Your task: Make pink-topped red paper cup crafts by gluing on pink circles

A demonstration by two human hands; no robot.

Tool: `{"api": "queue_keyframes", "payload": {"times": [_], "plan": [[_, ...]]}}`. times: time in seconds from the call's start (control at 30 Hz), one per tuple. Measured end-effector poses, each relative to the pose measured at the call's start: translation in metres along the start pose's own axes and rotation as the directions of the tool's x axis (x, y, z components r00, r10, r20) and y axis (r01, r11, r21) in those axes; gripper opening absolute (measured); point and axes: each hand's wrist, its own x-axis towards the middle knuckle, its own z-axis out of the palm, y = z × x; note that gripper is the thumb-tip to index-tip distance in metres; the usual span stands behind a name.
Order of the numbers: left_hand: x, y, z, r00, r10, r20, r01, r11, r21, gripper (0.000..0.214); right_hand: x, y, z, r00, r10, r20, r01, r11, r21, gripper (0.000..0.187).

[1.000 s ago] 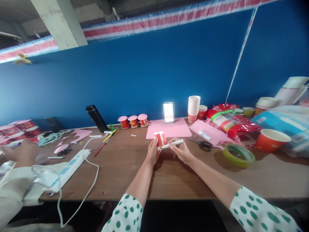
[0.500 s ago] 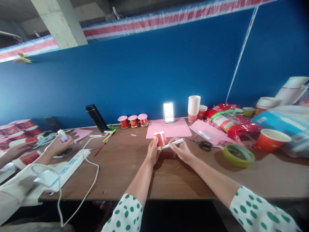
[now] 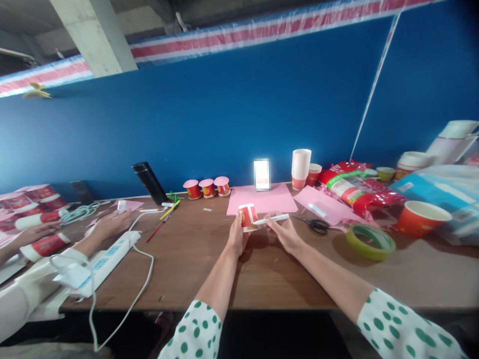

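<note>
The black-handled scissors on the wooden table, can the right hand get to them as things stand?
Probably yes: the black-handled scissors lie just beside the right hand, with only bare wooden table between them. But that hand grips a white marker pen, so it is occupied.

A deep blue wall (image 3: pixel 224 114) fills the back of the room, rising straight behind the long brown wooden bench (image 3: pixel 179 279). A thin white strip (image 3: pixel 370 94) slants down the wall on the right. A red, white and blue striped band (image 3: pixel 262 30) runs along its top edge. Above, a pale grey concrete beam (image 3: pixel 93 35) crosses the dim ceiling. Below the bench's front edge all is dark.
</note>
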Motion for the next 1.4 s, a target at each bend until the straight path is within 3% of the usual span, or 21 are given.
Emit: {"api": "queue_keyframes", "payload": {"times": [0.37, 0.9, 1.4], "plan": [[-0.0005, -0.0008, -0.0027, 0.998, 0.003, 0.060, -0.004, 1.000, 0.021, 0.042, -0.0015, 0.0003, 0.0009, 0.999, -0.043, -0.013, 0.042, 0.998, -0.055, 0.030], [0.0004, -0.0025, -0.0029, 0.998, 0.014, 0.067, -0.016, 1.000, 0.025, 0.042, 0.0004, 0.0014, 0.0013, 0.997, -0.062, -0.055, 0.057, 0.995, -0.080, 0.033], [-0.0019, -0.0012, -0.0012, 0.997, 0.005, 0.072, -0.009, 0.999, 0.048, 0.044, 0.0018, 0.0036, 0.0006, 0.999, -0.050, -0.014, 0.050, 0.997, -0.055, 0.029]]}}
